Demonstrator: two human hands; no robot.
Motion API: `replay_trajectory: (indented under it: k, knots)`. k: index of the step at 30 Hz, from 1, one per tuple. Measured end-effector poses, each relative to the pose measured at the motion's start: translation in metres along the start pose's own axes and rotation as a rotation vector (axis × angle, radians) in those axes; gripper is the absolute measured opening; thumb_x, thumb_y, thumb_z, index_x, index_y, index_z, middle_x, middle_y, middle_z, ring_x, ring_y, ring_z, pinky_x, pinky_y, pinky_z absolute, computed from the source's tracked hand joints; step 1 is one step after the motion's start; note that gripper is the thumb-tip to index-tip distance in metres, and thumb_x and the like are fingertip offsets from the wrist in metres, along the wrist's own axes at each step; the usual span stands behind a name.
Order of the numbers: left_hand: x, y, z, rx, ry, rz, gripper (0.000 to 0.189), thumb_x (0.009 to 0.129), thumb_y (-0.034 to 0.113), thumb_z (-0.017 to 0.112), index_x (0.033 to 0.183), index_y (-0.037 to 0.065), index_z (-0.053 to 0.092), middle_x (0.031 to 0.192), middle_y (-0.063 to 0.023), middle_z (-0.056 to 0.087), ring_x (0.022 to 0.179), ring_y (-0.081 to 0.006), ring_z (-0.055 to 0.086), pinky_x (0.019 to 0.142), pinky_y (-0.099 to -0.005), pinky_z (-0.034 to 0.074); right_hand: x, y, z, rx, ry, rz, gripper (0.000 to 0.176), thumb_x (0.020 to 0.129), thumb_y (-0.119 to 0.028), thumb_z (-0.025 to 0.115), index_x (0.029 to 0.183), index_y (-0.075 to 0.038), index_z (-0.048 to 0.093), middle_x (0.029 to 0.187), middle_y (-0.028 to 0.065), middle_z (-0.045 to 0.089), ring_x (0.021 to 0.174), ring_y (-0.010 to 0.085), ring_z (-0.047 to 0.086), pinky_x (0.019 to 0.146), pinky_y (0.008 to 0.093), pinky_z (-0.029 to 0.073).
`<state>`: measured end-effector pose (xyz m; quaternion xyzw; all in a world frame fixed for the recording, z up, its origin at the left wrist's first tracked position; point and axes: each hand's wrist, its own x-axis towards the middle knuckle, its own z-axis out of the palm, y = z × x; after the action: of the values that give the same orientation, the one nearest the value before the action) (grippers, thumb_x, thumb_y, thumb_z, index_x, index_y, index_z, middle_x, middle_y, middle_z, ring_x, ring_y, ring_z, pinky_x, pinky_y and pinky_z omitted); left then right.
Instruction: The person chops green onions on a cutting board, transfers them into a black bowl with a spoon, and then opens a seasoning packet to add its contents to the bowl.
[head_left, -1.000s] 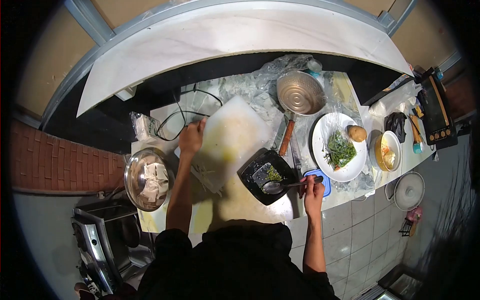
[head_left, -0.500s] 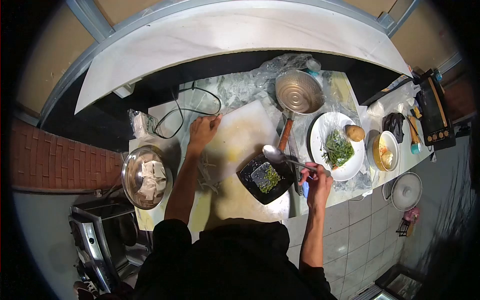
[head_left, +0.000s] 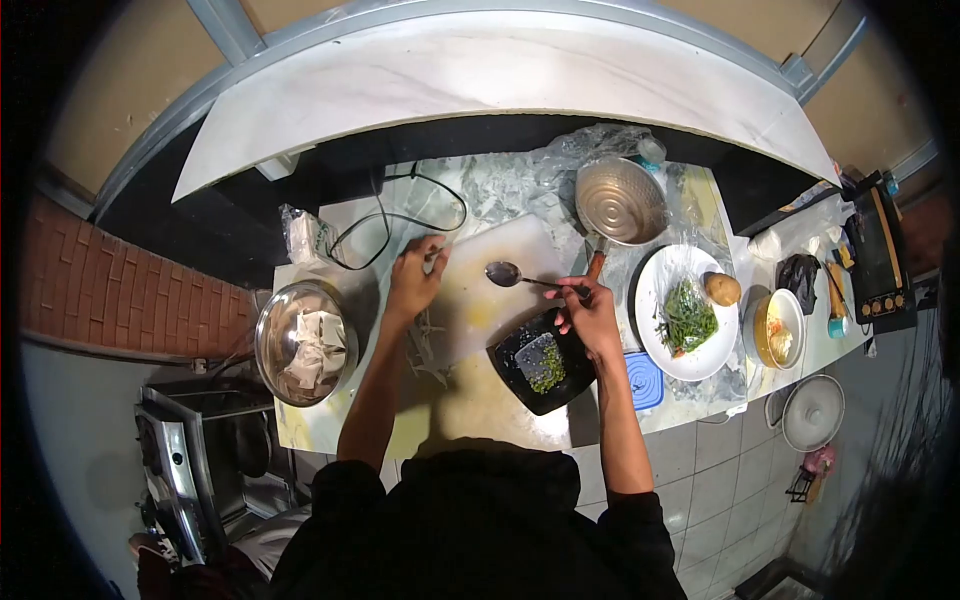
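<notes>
Being clamped by its handle in the right hand (head_left: 590,315), the spoon (head_left: 503,274) is held over the board (head_left: 515,240); the dish (head_left: 535,402) is set close by, likely for short reach. Left hand's (head_left: 410,288) thumb and fingers are parted.

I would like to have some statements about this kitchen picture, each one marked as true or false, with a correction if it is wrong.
1. The right hand holds a spoon. True.
2. The potato lies in the metal bowl. False: the potato is on the white plate.
3. The spoon's head is over the cutting board. True.
4. The black dish is empty. False: the black dish holds chopped green bits.
5. The left hand is inside the black dish. False: the left hand is near the left side of the cutting board.
</notes>
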<state>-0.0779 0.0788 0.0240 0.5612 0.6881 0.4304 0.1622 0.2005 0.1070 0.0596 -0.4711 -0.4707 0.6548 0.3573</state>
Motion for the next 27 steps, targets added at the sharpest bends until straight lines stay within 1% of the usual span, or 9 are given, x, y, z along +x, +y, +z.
replay_trajectory:
  k: [3,5,6,8,9,14,19,21,27]
  knots:
    - [-0.042,0.01,-0.001,-0.093,-0.184,-0.161,0.031,0.084,0.022,0.062,0.108,0.003,0.057,0.07,-0.0112,0.06,0.06,-0.0181,0.058,0.059,-0.0308,0.048,0.012,0.004,-0.001,-0.194,-0.015,-0.009,0.015,0.088,-0.001,0.05,0.099,0.008,0.056,0.087,0.0113,0.066,0.055,0.0103,0.055,0.05,0.0236,0.049]
    - [-0.08,0.013,0.014,-0.171,-0.206,-0.091,0.031,0.084,0.022,0.063,0.108,0.003,0.056,0.072,-0.0108,0.06,0.06,-0.0176,0.058,0.058,-0.0309,0.048,0.039,0.036,-0.013,-0.632,-0.027,-0.366,0.016,0.08,-0.004,0.058,0.095,-0.001,0.062,0.081,0.0152,0.067,0.073,0.0293,0.064,0.1,0.0508,0.034]
    - [-0.096,0.026,0.017,-0.169,-0.207,-0.093,0.031,0.084,0.022,0.063,0.108,0.003,0.056,0.072,-0.0108,0.06,0.06,-0.0176,0.058,0.058,-0.0309,0.048,0.041,0.03,-0.011,-0.631,-0.028,-0.364,0.016,0.08,-0.004,0.058,0.095,-0.001,0.062,0.081,0.0152,0.067,0.073,0.0293,0.064,0.1,0.0508,0.034]
    - [-0.12,0.055,0.018,-0.139,-0.288,-0.237,0.03,0.086,0.021,0.062,0.109,0.003,0.055,0.074,-0.0111,0.061,0.059,-0.0179,0.058,0.059,-0.031,0.048,0.042,0.009,0.001,-0.839,-0.078,-0.394,0.019,0.074,-0.005,0.061,0.092,-0.006,0.065,0.078,0.018,0.066,0.087,0.0352,0.062,0.106,0.0627,0.002]
    - [-0.127,0.055,0.022,-0.137,-0.285,-0.24,0.03,0.086,0.021,0.062,0.109,0.003,0.055,0.074,-0.0111,0.061,0.059,-0.0179,0.058,0.059,-0.031,0.048,0.045,0.004,0.004,-0.939,-0.117,-0.424,0.02,0.072,0.002,0.062,0.092,-0.001,0.063,0.087,0.0199,0.064,0.081,0.0318,0.064,0.073,0.0381,0.049]
    - [-0.139,0.071,0.025,-0.486,-0.395,-0.522,0.031,0.089,0.013,0.056,0.115,0.0,0.05,0.091,-0.0147,0.06,0.061,-0.0171,0.063,0.056,-0.0275,0.053,0.046,0.006,0.008,-1.237,-0.072,-0.542,0.02,0.073,-0.001,0.062,0.093,-0.002,0.063,0.088,0.0173,0.064,0.091,0.0337,0.058,0.078,0.0406,0.045]
    - [-0.141,0.068,0.032,-0.54,-0.37,-0.41,0.034,0.086,0.004,0.052,0.12,0.0,0.047,0.097,-0.0159,0.06,0.063,-0.0185,0.067,0.056,-0.0278,0.055,0.018,-0.008,-0.008,-1.092,-0.002,-0.873,0.015,0.075,0.0,0.061,0.089,0.0,0.063,0.085,0.0171,0.063,0.083,0.033,0.058,0.072,0.0387,0.045]
    - [-0.143,0.07,0.034,-0.551,-0.355,-0.391,0.036,0.086,0.002,0.05,0.121,0.0,0.047,0.096,-0.0158,0.06,0.064,-0.019,0.067,0.056,-0.0282,0.055,-0.003,-0.007,-0.024,-0.817,0.071,-0.766,0.007,0.077,-0.001,0.06,0.083,0.003,0.061,0.08,0.0171,0.062,0.071,0.0306,0.059,0.063,0.0356,0.045]
    - [-0.153,0.053,0.033,-0.484,-0.316,-0.361,0.038,0.083,0.003,0.054,0.121,0.001,0.052,0.086,-0.0124,0.063,0.063,-0.0175,0.067,0.057,-0.0271,0.053,-0.059,0.011,-0.075,-0.908,0.146,-0.372,0.009,0.082,-0.006,0.06,0.079,0.003,0.061,0.064,0.0166,0.06,0.056,0.0316,0.059,0.055,0.0378,0.046]
